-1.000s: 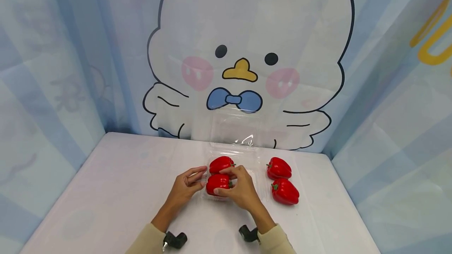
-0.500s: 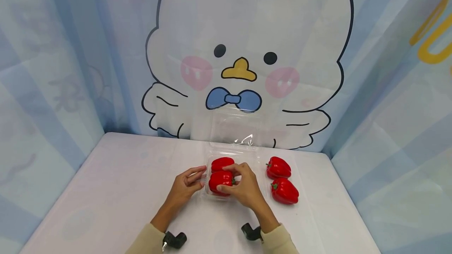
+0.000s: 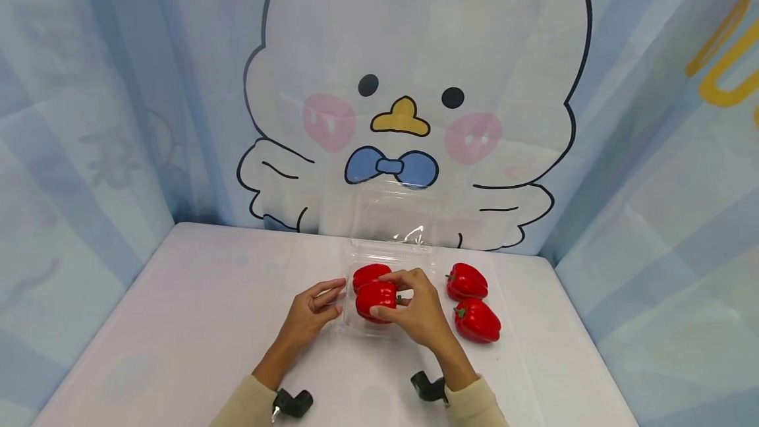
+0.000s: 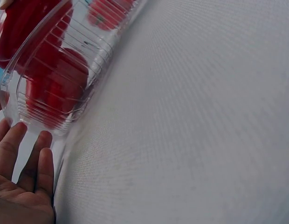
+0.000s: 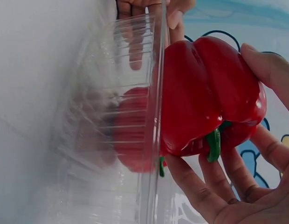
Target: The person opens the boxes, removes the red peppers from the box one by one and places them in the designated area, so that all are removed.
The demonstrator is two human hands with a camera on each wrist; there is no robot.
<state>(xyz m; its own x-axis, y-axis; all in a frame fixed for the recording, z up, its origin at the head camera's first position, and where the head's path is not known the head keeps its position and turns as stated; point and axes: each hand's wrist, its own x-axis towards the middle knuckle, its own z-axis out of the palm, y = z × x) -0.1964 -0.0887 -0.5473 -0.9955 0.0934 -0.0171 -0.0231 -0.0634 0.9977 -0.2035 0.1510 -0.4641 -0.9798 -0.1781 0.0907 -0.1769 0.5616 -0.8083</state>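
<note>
Pepper [image 3: 376, 302] is hovering between the two hands, over the left part of the clear box [image 5: 130, 191], with its underside lying about level with the rim. It is lying on its side, its long axis running roughly left to right, its stem [image 5: 213, 145] pointing toward the right palm. The right hand [image 3: 423, 312] is gripping it, thumb on the near side and fingers reaching round the far side. The left hand [image 3: 311, 308] is gripping nothing; its fingers are extending loosely to the box's left wall and seem to be touching it.

A second pepper [image 3: 369, 274] is lying inside the box, just beyond the held one; whether the two are touching is impossible to tell. Two loose peppers [image 3: 467, 282] [image 3: 477, 321] are lying close together on the white table [image 3: 148, 308], right of the box and nearer the right hand.

The peppers are shining red, smooth and blocky, with deep lobes and green stems. The box is showing thin, see-through plastic with ribbed walls, and its lid [image 3: 388, 216] is standing raised at the back, catching bright glints.
</note>
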